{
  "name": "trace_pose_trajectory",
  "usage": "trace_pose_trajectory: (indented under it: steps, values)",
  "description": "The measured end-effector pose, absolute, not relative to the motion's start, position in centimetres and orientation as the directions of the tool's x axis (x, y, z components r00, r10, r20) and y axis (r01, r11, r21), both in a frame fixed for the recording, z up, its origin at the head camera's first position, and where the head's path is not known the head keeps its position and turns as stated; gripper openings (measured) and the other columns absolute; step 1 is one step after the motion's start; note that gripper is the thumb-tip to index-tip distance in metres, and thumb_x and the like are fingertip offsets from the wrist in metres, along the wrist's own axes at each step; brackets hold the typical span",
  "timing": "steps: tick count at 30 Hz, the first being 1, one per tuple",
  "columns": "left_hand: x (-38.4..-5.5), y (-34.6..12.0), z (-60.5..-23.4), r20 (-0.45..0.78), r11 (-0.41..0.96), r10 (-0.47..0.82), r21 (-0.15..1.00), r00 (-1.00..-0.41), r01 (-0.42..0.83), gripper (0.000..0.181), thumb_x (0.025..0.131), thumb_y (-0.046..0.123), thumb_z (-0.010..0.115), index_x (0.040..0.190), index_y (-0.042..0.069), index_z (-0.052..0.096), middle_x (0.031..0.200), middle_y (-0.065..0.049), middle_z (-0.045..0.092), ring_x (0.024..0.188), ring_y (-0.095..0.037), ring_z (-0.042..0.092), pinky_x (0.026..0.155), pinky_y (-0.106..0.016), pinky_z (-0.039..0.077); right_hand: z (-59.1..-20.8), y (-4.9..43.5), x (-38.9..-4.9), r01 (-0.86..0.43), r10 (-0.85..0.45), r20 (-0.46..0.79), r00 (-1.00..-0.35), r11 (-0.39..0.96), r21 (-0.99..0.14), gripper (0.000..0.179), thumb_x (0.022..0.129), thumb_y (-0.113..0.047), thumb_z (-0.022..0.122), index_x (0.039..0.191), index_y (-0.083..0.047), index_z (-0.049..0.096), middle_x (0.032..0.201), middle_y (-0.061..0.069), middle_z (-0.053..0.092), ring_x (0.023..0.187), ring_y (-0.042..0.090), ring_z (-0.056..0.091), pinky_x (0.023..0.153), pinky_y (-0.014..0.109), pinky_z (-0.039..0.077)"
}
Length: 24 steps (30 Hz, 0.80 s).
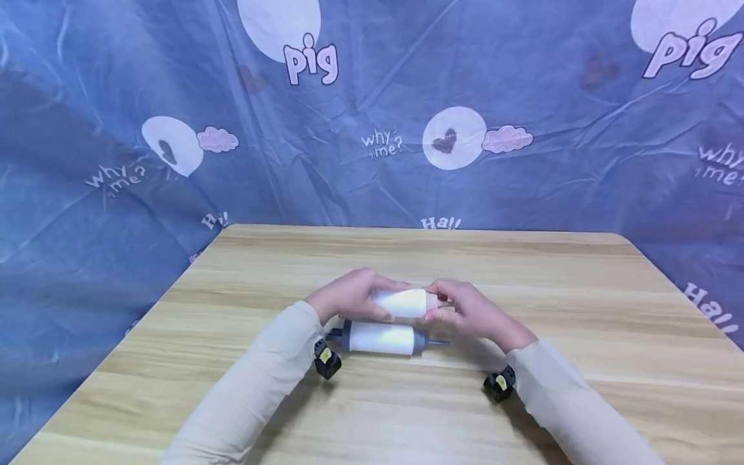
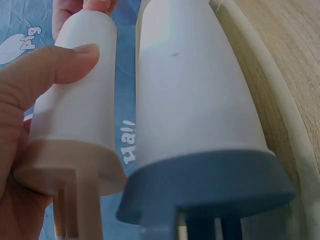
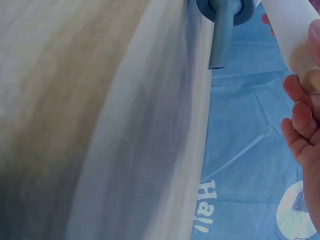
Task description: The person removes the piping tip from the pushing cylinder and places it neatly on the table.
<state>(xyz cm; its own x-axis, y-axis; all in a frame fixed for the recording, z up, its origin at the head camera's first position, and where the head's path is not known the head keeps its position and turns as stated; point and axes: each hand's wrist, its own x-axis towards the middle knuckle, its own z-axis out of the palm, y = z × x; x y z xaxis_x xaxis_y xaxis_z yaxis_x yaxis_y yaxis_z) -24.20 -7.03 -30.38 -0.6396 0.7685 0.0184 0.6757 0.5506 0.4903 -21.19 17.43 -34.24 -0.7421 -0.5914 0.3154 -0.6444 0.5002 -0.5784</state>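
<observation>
A white cylinder (image 1: pixel 401 302) with a beige flanged end (image 2: pixel 67 162) is held between both hands. My left hand (image 1: pixel 356 294) grips its barrel, the thumb (image 2: pixel 75 64) lying across the white surface. At the opposite end my right hand (image 1: pixel 472 311) pinches the beige tip, which its fingers (image 3: pixel 300 117) partly hide. Nearer me, a larger white cylinder (image 1: pixel 380 338) with blue-grey ends lies sideways on the table. Its thin blue-grey spout (image 3: pixel 220 47) points right, and a slotted blue-grey part (image 2: pixel 205 185) is at its left end. No hand grips this larger one.
The pale wood-grain table (image 1: pixel 407 413) reaches back to a blue printed cloth (image 1: pixel 349 174), which also hangs at the left and right. A small black device (image 1: pixel 327 360) is strapped under the left wrist and another black device (image 1: pixel 498 385) under the right.
</observation>
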Motion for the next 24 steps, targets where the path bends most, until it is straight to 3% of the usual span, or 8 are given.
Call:
trace_pose_trajectory:
  steps: [8, 20, 24]
  values:
    - [-23.96, -6.76, -29.65, -0.004, 0.575, 0.749, 0.499, -0.662, 0.648, 0.061, 0.072, 0.017, 0.077, 0.129, 0.025, 0.056, 0.126, 0.003, 0.059, 0.085, -0.01, 0.06, 0.077, -0.024, 0.048, -33.81, 17.49, -20.55, -0.737, -0.603, 0.433, -0.67, 0.472, -0.484, 0.025, 0.079, -0.014, 0.07, 0.1, -0.005, 0.06, 0.093, 0.001, 0.064, 0.086, 0.015, 0.059, 0.076, 0.031, 0.052]
    - [-24.42, -7.08, -30.16, 0.002, 0.517, 0.77, 0.584, -0.638, 0.625, 0.062, 0.069, 0.011, 0.078, 0.127, 0.022, 0.057, 0.123, 0.0, 0.061, 0.081, -0.009, 0.06, 0.075, -0.024, 0.048, -34.58, 17.5, -20.77, -0.839, -0.61, 0.579, -0.542, 0.43, -0.332, 0.037, 0.072, -0.01, 0.075, 0.104, -0.001, 0.06, 0.094, 0.004, 0.063, 0.088, 0.016, 0.056, 0.078, 0.027, 0.052]
    - [-24.34, -7.06, -29.88, 0.013, 0.508, 0.772, 0.588, -0.636, 0.629, 0.062, 0.069, 0.01, 0.077, 0.127, 0.02, 0.057, 0.123, -0.002, 0.061, 0.081, -0.009, 0.06, 0.074, -0.024, 0.049, -34.3, 17.49, -20.62, -0.815, -0.587, 0.567, -0.578, 0.454, -0.361, 0.039, 0.072, -0.011, 0.075, 0.107, -0.001, 0.061, 0.096, 0.005, 0.065, 0.089, 0.017, 0.058, 0.078, 0.033, 0.052]
